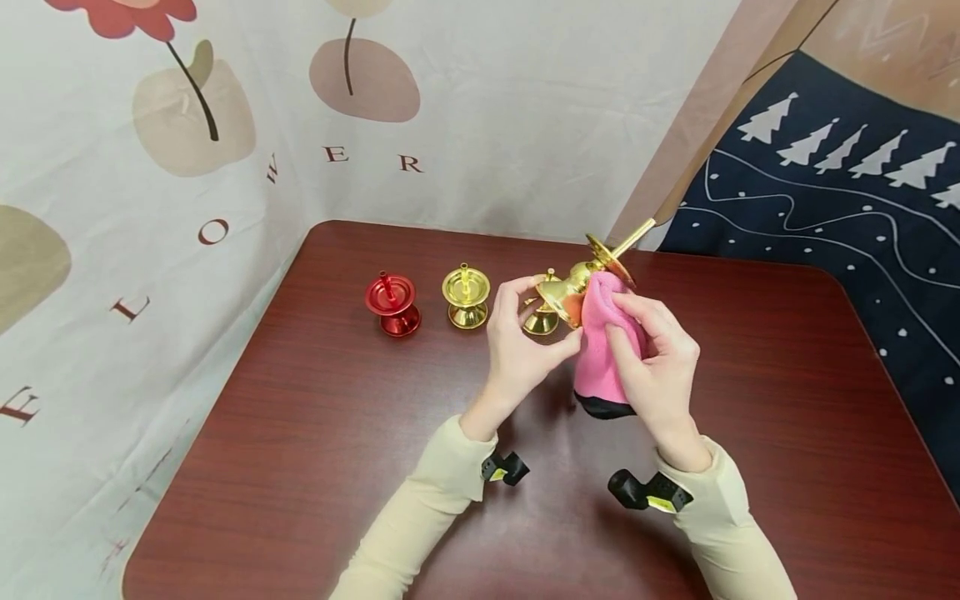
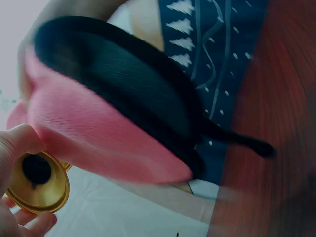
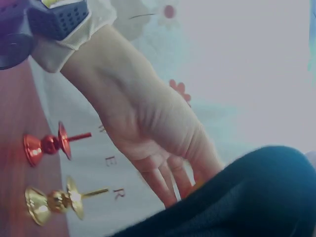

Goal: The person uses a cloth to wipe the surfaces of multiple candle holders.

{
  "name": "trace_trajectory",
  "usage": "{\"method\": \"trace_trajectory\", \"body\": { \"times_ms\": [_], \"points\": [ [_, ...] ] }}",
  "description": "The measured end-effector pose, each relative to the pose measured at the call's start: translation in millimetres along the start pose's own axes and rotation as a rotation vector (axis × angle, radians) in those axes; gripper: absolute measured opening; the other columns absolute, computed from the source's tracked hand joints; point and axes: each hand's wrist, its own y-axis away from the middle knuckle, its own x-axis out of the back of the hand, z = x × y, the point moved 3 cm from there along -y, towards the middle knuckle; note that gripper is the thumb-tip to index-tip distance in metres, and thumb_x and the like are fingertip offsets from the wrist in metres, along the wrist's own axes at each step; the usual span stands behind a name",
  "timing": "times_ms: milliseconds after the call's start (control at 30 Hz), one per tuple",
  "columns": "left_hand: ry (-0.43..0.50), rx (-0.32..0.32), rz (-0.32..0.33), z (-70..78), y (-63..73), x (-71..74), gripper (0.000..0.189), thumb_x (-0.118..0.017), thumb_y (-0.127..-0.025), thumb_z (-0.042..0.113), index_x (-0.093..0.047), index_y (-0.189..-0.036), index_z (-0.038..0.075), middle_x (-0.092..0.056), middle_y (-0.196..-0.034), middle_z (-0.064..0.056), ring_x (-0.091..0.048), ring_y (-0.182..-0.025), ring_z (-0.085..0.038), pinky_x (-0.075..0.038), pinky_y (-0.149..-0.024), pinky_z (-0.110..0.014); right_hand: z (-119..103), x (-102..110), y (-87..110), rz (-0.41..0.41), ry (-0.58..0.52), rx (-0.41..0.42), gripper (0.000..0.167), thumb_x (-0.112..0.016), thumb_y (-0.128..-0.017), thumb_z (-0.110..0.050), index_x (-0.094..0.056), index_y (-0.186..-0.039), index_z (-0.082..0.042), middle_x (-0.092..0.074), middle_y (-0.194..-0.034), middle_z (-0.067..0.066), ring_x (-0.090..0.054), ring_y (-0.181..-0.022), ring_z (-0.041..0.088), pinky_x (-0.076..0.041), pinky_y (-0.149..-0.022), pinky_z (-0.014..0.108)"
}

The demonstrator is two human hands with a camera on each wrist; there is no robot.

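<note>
My left hand (image 1: 521,342) grips a gold candle holder (image 1: 555,292) by its flared base, thumb and fingers on the rim. The holder is tilted, its long stem pointing up and right. My right hand (image 1: 660,358) pinches a pink cloth mitt (image 1: 606,358) with a black edge, which lies against the holder's middle. In the left wrist view the mitt (image 2: 108,133) shows a dark side and a black loop; the holder's hollow base (image 2: 57,190) faces the camera. The dark part of the mitt (image 3: 261,192) hides the left fingertips in the right wrist view.
A red candle holder (image 1: 392,304) and a gold one (image 1: 466,296) stand upright on the brown table (image 1: 322,417), left of the hands. Another gold holder (image 1: 542,322) stands partly hidden behind the left hand. Printed cloths (image 1: 487,167) hang behind the table.
</note>
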Motion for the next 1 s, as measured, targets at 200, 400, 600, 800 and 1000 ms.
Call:
{"method": "trace_trajectory", "body": {
  "times_ms": [200, 400, 600, 800, 1000],
  "points": [
    [-0.252, -0.275, 0.001, 3.8, 3.2, -2.1, 0.062, -0.08, -0.061, 0.008, -0.047, -0.112, -0.003, -0.049, -0.113, -0.021, -0.052, -0.108, -0.028, -0.046, -0.092, -0.031, -17, -9, -0.7, 0.035, 0.172, 0.217, 0.025, -0.06, -0.077, 0.011, -0.069, -0.1, 0.005, -0.065, -0.096, 0.019, -0.059, -0.09, 0.03, -0.044, -0.088, 0.018],
    [-0.201, -0.279, 0.045, 3.0, 5.0, -0.5, 0.062, -0.081, -0.06, 0.006, -0.047, -0.111, -0.004, -0.05, -0.111, -0.023, -0.053, -0.108, -0.032, -0.046, -0.092, -0.031, -21, -12, 2.4, -0.099, 0.209, 0.382, 0.025, -0.057, -0.079, 0.007, -0.068, -0.102, 0.005, -0.063, -0.096, 0.019, -0.056, -0.089, 0.034, -0.041, -0.092, 0.02],
    [0.029, -0.064, 0.073, 0.6, 5.9, 2.2, 0.063, -0.08, -0.058, -0.002, -0.045, -0.11, -0.005, -0.054, -0.113, -0.022, -0.058, -0.102, -0.028, -0.049, -0.089, -0.033, -11, -5, 2.8, -0.151, 0.154, 0.373, 0.024, -0.053, -0.08, 0.005, -0.069, -0.097, 0.002, -0.064, -0.096, 0.017, -0.058, -0.089, 0.03, -0.042, -0.087, 0.016],
    [0.194, 0.045, 0.068, 0.3, 5.1, 3.6, 0.063, -0.078, -0.06, -0.008, -0.04, -0.111, -0.007, -0.054, -0.114, -0.023, -0.058, -0.101, -0.025, -0.048, -0.089, -0.04, 10, 4, 4.3, -0.134, 0.083, 0.195, 0.027, -0.059, -0.074, 0.016, -0.07, -0.095, 0.003, -0.066, -0.094, 0.016, -0.057, -0.084, 0.014, -0.04, -0.067, 0.013],
    [0.223, 0.096, 0.056, -1.1, 4.0, 3.3, 0.063, -0.077, -0.061, -0.009, -0.04, -0.111, -0.007, -0.054, -0.115, -0.023, -0.057, -0.1, -0.023, -0.049, -0.086, -0.045, 3, 5, 3.3, -0.049, -0.003, 0.122, 0.023, -0.059, -0.075, 0.016, -0.069, -0.094, 0.006, -0.065, -0.094, 0.019, -0.058, -0.087, 0.011, -0.045, -0.069, 0.014]
  ]
}}
